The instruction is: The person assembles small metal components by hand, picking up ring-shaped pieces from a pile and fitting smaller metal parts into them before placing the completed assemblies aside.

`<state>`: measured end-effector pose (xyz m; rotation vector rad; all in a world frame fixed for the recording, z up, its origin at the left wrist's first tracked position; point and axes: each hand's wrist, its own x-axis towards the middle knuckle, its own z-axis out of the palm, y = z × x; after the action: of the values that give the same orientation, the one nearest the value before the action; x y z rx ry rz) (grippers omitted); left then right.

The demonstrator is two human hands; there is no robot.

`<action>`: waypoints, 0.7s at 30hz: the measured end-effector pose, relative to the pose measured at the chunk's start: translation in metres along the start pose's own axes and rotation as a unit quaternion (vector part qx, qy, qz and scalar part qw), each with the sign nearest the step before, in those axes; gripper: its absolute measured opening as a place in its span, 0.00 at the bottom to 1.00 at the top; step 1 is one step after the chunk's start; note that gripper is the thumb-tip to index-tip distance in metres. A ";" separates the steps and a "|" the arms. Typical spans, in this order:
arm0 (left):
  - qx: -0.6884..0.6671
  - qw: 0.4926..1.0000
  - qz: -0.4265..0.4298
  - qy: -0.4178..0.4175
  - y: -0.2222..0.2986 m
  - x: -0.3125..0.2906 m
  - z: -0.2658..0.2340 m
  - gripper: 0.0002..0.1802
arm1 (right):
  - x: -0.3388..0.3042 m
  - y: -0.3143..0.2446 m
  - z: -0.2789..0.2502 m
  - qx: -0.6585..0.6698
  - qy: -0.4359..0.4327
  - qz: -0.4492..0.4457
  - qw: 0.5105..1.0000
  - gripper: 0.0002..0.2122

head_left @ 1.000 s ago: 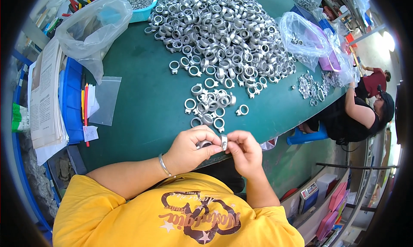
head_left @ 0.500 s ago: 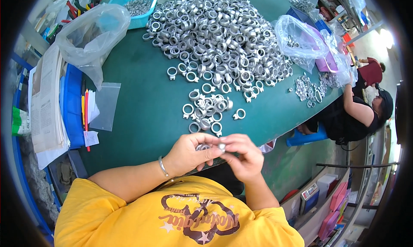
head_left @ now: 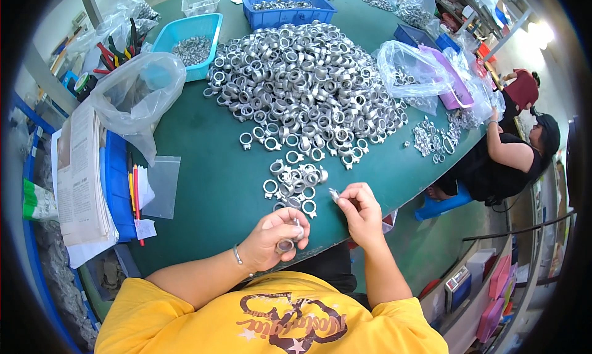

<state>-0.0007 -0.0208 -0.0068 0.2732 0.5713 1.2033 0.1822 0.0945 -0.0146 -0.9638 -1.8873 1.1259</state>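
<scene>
My left hand (head_left: 271, 240) is closed around silver metal clamp rings; one ring (head_left: 285, 245) shows below the fingers, and the palm hides how many there are. To its right, over the table edge, my right hand (head_left: 364, 213) pinches a small silver metal part (head_left: 334, 194) between thumb and fingertips. Its full shape is hard to make out. Just beyond my left hand lies a small group of the same rings (head_left: 296, 183). A large heap of rings (head_left: 302, 86) rises behind that group on the green table (head_left: 203, 187).
On the left are a plastic bag (head_left: 139, 101), papers (head_left: 83, 175) and a blue bin (head_left: 117, 187) with pencils. Turquoise (head_left: 213, 30) and blue (head_left: 290, 18) baskets stand behind the heap. A purple basket (head_left: 459, 89) is on the right, near a seated person (head_left: 512, 157).
My hands were together and have parted. The right hand moved out to the right with its fingertips pinched, where a lone ring lay earlier. The view has shifted, showing more of the far table.
</scene>
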 end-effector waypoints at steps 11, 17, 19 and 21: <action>0.148 0.985 0.020 0.085 0.000 -0.003 0.010 0.08 | -0.026 -0.021 0.019 0.359 -0.159 0.100 0.914 0.03; 0.184 0.978 0.030 0.095 -0.001 -0.003 0.009 0.05 | -0.028 -0.016 0.024 0.303 -0.185 0.016 0.935 0.02; 0.218 0.970 0.033 0.101 0.001 -0.004 0.009 0.05 | -0.028 -0.020 0.018 0.295 -0.197 0.080 0.931 0.03; 0.393 0.893 0.203 0.081 -0.004 0.000 0.005 0.04 | -0.028 -0.020 0.017 0.319 -0.201 0.118 0.919 0.05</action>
<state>0.0054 -0.0219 -0.0045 1.0274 1.1840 1.3503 0.1759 0.0577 -0.0079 -0.6163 -1.5276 2.0480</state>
